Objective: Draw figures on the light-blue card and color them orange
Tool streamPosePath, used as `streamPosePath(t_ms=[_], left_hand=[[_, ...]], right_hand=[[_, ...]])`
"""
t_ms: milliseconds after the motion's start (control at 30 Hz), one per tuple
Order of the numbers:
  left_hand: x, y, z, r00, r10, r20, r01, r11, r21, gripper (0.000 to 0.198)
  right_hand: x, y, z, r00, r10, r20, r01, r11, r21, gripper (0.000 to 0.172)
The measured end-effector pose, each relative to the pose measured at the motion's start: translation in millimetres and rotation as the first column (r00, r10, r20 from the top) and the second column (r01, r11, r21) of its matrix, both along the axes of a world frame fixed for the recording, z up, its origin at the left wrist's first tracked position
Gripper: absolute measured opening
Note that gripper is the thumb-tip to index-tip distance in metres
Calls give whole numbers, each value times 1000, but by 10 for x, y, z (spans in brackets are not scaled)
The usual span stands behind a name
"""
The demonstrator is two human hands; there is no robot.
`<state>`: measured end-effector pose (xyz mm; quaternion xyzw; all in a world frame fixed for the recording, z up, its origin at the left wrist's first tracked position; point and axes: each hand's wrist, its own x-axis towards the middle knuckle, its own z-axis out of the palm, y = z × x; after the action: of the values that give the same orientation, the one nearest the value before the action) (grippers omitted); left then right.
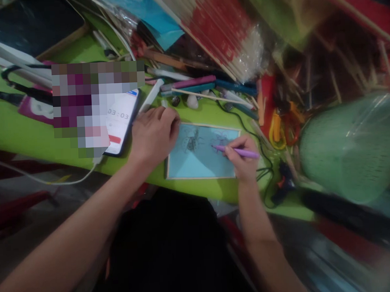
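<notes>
A purple pen [245,153] is pinched in my right hand [243,154], its tip touching a light blue panel with a pale border [200,163]. Dark line drawings mark the upper left and upper right of this panel, and a shadow falls across its right part. My left hand [155,132] rests on the table by the panel's upper left corner, fingers curled in; whether anything is inside them is hidden. Just left of that hand lies a phone [118,123] with a lit timer screen, partly covered by a blurred patch.
Several pens and markers [192,82] lie behind the panel on the green table [213,191]. To the right are yellow-handled scissors [276,127], a black cable [262,147] and a green plastic basket [350,148]. A power strip [35,111] sits at the left.
</notes>
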<state>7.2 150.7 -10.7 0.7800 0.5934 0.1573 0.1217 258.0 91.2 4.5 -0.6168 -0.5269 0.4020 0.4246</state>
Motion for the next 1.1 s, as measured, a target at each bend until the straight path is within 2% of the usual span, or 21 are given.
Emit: streamPosePath(t_ms=[233, 467, 867, 1100], left_hand=[[2, 9, -4, 1000, 4, 19, -4, 1000, -6, 23], [16, 9, 52, 999, 29, 42, -25, 995, -97, 23], [0, 8, 3, 1000, -10, -24, 10, 1000, -2, 22], [5, 7, -10, 1000, 9, -21, -10, 1000, -8, 19]], right_hand=[[34, -15, -18, 1000, -1, 29, 0, 1000, 9, 18], [14, -20, 3, 999, 11, 46, -11, 1000, -6, 17], [6, -13, -6, 999, 40, 33, -39, 999, -28, 15], [2, -14, 22, 998, 48, 38, -47, 998, -37, 16]])
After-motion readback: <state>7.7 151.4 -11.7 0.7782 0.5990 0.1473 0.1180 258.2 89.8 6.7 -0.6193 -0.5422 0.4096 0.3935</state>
